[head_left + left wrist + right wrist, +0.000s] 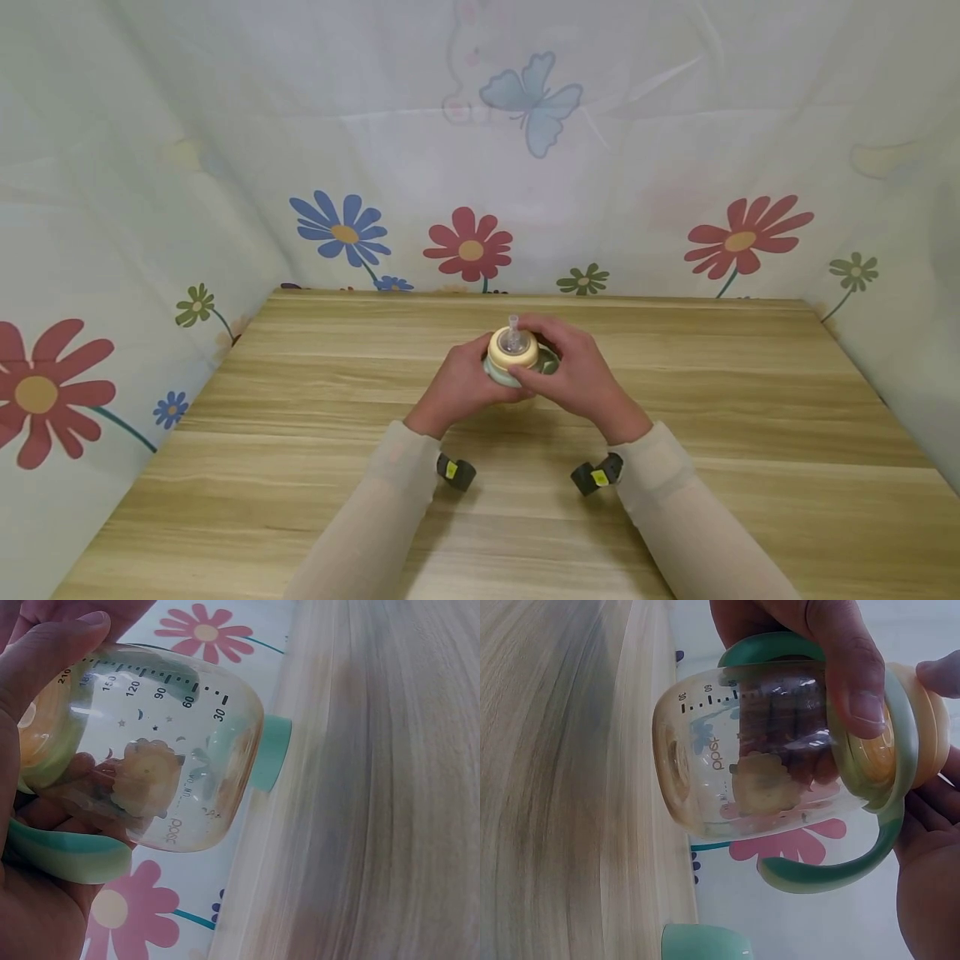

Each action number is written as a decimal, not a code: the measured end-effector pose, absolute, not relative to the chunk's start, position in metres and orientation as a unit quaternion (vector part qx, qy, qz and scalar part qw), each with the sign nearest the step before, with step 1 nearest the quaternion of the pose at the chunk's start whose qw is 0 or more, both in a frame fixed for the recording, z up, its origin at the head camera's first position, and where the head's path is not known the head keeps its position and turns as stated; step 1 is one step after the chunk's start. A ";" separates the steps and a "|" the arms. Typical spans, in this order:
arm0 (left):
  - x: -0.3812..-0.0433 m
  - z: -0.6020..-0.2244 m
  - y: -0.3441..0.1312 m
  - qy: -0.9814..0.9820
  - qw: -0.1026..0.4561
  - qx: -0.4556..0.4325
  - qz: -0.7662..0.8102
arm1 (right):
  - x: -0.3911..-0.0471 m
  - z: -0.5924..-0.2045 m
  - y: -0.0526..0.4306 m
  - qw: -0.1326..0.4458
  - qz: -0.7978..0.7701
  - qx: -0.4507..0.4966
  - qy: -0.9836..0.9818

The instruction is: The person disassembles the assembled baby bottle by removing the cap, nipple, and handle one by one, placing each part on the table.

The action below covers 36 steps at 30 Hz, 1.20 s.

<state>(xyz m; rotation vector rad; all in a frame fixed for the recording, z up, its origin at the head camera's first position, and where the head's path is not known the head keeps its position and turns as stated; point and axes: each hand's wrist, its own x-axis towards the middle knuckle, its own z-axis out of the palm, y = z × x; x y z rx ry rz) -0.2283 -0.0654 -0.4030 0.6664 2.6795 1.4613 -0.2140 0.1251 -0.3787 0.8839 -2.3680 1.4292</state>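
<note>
Both hands hold a clear baby bottle [157,750], upright over the table in the head view. Its yellow collar [504,360] is on top, with a clear nipple [513,340] sticking up. Round the neck runs a mint green ring with two curved handles [832,876]. My left hand [468,375] grips the bottle by its neck and handle, thumb across the neck in the right wrist view. My right hand [577,371] has its fingers and thumb round the yellow collar. Measuring marks and a printed animal show on the see-through body.
A mint green cap [705,943] stands on the wooden table [300,467], seen beyond the bottle in the left wrist view and hidden in the head view. White flower-printed curtains [630,200] border the table's back and sides. Black cameras hang at both wrists.
</note>
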 end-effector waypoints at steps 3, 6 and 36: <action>-0.228 -0.403 -0.066 0.857 0.009 0.212 0.469 | -0.214 -0.379 0.125 0.120 0.486 0.299 -0.813; -0.228 -0.403 -0.067 0.856 0.006 0.213 0.471 | -0.214 -0.379 0.125 0.131 0.480 0.295 -0.816; -0.229 -0.404 -0.065 0.860 0.003 0.213 0.464 | -0.213 -0.379 0.123 0.167 0.459 0.288 -0.823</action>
